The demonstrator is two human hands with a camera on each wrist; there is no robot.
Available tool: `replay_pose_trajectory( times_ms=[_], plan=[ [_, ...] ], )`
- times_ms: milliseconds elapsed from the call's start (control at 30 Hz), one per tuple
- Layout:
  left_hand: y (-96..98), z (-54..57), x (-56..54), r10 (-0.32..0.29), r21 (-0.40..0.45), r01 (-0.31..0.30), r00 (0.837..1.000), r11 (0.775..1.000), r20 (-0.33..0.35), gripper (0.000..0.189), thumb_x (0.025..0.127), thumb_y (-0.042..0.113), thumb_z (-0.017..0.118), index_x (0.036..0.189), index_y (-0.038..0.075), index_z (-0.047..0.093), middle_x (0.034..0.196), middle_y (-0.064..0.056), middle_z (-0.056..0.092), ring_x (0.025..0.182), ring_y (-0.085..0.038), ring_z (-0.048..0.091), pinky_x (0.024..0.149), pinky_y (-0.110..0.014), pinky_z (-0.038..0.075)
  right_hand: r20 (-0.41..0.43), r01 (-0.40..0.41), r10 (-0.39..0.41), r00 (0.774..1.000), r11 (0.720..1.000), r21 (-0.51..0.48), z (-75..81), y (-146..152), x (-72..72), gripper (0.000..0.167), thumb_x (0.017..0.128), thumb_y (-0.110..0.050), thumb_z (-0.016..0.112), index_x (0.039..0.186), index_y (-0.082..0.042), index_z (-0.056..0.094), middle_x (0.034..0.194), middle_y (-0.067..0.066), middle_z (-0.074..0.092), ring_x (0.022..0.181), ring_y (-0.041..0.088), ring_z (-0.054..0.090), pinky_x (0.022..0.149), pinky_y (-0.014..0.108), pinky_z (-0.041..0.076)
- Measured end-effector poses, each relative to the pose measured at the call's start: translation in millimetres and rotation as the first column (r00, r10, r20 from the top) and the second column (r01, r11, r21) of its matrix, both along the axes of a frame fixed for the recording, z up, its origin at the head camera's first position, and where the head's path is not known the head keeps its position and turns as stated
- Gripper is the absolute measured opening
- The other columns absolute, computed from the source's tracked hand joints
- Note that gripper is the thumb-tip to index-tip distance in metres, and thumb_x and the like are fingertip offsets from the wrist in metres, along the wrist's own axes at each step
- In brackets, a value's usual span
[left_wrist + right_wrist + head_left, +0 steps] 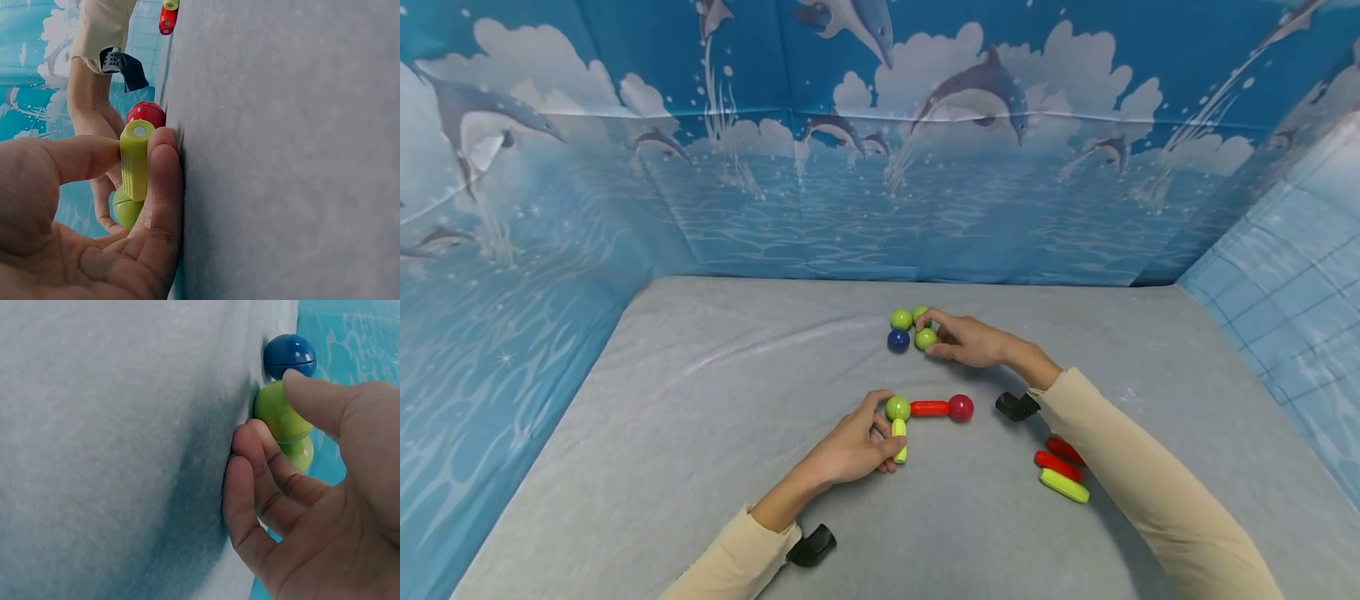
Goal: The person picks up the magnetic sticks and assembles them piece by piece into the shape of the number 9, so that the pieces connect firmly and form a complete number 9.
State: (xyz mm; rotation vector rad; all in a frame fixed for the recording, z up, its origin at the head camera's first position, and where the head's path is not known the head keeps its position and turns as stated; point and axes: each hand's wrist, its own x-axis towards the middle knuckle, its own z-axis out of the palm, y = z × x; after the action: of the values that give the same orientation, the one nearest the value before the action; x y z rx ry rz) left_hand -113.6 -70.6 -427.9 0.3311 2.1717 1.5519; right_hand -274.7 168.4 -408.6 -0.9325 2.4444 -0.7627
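My left hand (857,446) pinches a yellow-green rod (899,428) between thumb and fingers; a silvery disc shows on the rod's end in the left wrist view. That rod joins a green ball (898,407), from which a red rod (929,408) runs right to a red ball (961,408). Farther back, my right hand (973,342) has thumb and fingers around another green ball (275,412). Beside it are a blue ball (898,340) and two more green balls, one at the left (901,319) and one partly behind my index finger (921,314).
By my right forearm lie two red rods (1058,465) and a yellow-green rod (1064,485). A grey cloth (700,467) covers the table. Blue dolphin-print curtain (850,208) hangs at the back and sides. Each wrist carries a black device (812,546).
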Motion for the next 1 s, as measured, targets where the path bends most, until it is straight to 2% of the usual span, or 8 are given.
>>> replay_pose_trajectory(
  times_ms=[133,333,467,700,1000],
  plan=[
    [0.7,1.0,0.6,-0.005,0.0,0.005,1.0,1.0,-0.008,0.068,0.096,0.01,0.065,0.151,-0.001,0.026,0.096,-0.008,0.063,0.066,-0.015,0.068,0.063,-0.029,0.054,-0.004,-0.006,0.006,1.0,1.0,-0.001,1.2,0.9,2.2,0.03,0.103,-0.023,0.058,0.129,-0.016,0.045,0.083,0.007,0.058,0.069,0.017,0.05,0.067,0.033,0.04],
    [2.0,1.9,-0.2,-0.005,-0.014,0.005,1.0,1.0,-0.021,0.068,0.097,0.011,0.065,0.151,-0.001,0.026,0.096,-0.007,0.064,0.065,-0.014,0.067,0.063,-0.027,0.053,-0.046,-0.027,0.027,0.999,0.999,0.019,3.5,1.5,2.1,0.027,0.103,-0.022,0.058,0.128,-0.017,0.048,0.077,0.003,0.054,0.066,0.016,0.047,0.065,0.032,0.039],
    [2.5,1.9,-0.6,0.002,-0.025,-0.002,0.999,1.0,-0.032,0.067,0.097,0.011,0.064,0.151,-0.002,0.027,0.095,-0.006,0.063,0.065,-0.014,0.067,0.062,-0.026,0.052,-0.043,-0.019,0.021,0.999,0.999,0.032,3.5,1.5,1.8,0.027,0.104,-0.022,0.056,0.13,-0.017,0.05,0.075,0.003,0.054,0.063,0.015,0.046,0.063,0.032,0.038],
    [2.0,0.8,0.5,0.014,-0.015,-0.014,1.0,1.0,-0.02,0.061,0.101,0.012,0.059,0.15,-0.004,0.028,0.095,-0.009,0.065,0.063,-0.015,0.068,0.061,-0.029,0.056,-0.05,-0.017,0.02,0.999,0.998,0.054,1.7,1.6,5.3,0.03,0.104,-0.023,0.056,0.133,-0.017,0.05,0.077,0.002,0.056,0.064,0.014,0.048,0.064,0.031,0.039],
    [2.8,8.2,-8.3,-0.007,-0.038,0.007,1.0,0.999,0.021,0.052,0.101,0.011,0.059,0.145,0.0,0.034,0.087,-0.009,0.067,0.058,-0.015,0.067,0.056,-0.032,0.058,-0.031,0.004,-0.004,1.0,1.0,0.014,-0.4,1.6,6.5,0.022,0.106,-0.027,0.051,0.125,-0.016,0.046,0.07,0.0,0.051,0.059,0.013,0.044,0.062,0.03,0.037]
  ],
)
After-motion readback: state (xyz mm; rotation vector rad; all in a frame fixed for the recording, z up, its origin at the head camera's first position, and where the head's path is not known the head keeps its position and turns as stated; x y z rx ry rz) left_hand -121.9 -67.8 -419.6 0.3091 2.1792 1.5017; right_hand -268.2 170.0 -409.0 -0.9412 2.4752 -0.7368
